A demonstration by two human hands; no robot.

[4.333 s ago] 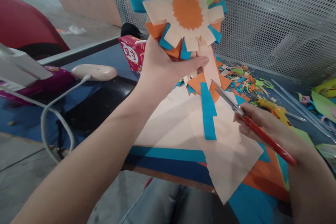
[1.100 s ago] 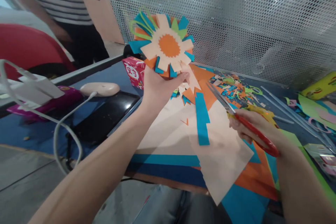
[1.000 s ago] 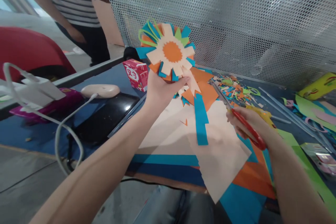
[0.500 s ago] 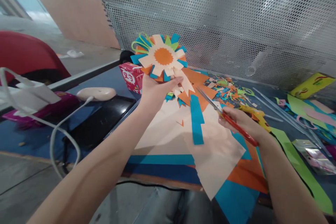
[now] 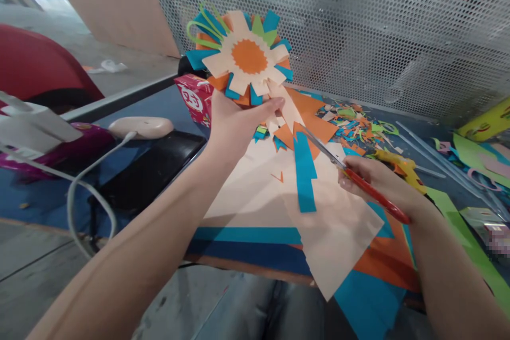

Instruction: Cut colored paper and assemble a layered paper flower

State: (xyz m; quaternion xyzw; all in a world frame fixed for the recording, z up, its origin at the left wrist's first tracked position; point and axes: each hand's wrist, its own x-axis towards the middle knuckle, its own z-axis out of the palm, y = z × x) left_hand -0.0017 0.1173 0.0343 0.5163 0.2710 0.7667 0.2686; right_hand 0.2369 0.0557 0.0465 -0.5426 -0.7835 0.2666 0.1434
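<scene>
My left hand (image 5: 243, 119) is closed on the lower edge of a layered paper flower (image 5: 249, 58), held up above the table. The flower has an orange centre, cream, blue and orange petals, green leaf shapes and thin green loops. From its lower right hangs a cream paper strip (image 5: 290, 105). My right hand (image 5: 368, 178) grips red-handled scissors (image 5: 372, 191), whose blades point up and left toward the strip's lower end; whether they touch it I cannot tell. Below lie a notched blue paper strip (image 5: 305, 180) and cream paper sheets (image 5: 255, 186).
Paper scraps (image 5: 358, 125) are heaped at the back. A yellow glue gun (image 5: 400, 167) lies right of my right hand. A pink box (image 5: 195, 98), a black phone-like slab (image 5: 151, 170) and a white cable (image 5: 107, 156) are on the left. A perforated metal panel (image 5: 319, 21) stands behind.
The flower and my left hand have come up and nearer. The scissors have shifted slightly right and down in view, still in my right hand. The whole view has shifted a little.
</scene>
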